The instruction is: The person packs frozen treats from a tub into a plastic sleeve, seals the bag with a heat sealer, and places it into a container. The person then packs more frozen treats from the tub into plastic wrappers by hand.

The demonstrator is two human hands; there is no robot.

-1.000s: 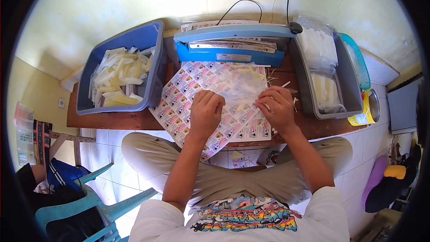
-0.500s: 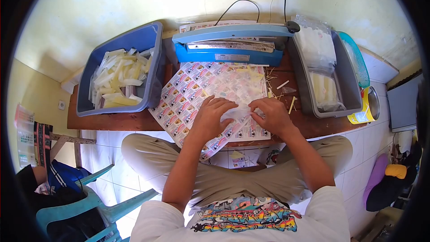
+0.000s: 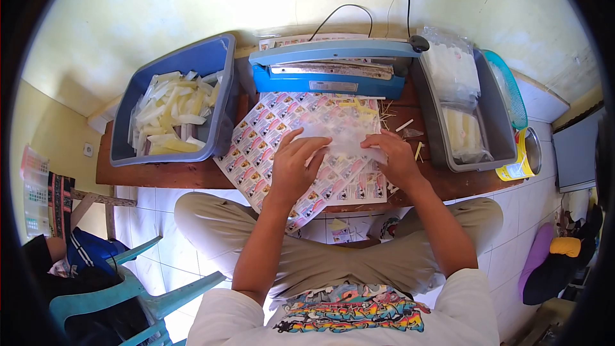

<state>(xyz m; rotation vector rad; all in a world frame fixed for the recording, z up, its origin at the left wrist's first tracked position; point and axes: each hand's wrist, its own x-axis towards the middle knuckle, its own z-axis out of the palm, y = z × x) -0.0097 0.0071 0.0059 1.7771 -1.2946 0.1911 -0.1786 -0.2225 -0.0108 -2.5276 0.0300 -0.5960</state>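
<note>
At the far left end of the wooden table (image 3: pixel 192 175), the blue-grey tub (image 3: pixel 231 106) sits where it sat half a second ago, its heap of pale yellow packets (image 3: pixel 168 109) unchanged. Next comes the printed paper (image 3: pixel 253 157), lying flat as before, with the blue heat sealer (image 3: pixel 328 70) behind it, arm raised at a slant in both views. Over the paper, the left hand (image 3: pixel 298 165) has its fingers bent and their tips at the left side of the clear plastic film (image 3: pixel 347 136); its thumb, which was spread well away from the fingers, is now nearer to them, but whether it pinches the film I cannot tell. The film lies between the two hands above the middle of the paper; half a second ago it was bunched in a narrow gap, and now it shows wider and flatter. The right hand (image 3: pixel 400 159) has shifted a little to the right, its fingers curled with tips at the film's right side; I cannot tell whether thumb and finger close on it. Beyond, the loose scraps (image 3: pixel 405 124), the grey tub (image 3: pixel 501 99) of bagged packs (image 3: pixel 462 131), the green basket (image 3: pixel 510 93) and the yellow tin (image 3: pixel 522 161) keep their places.
</note>
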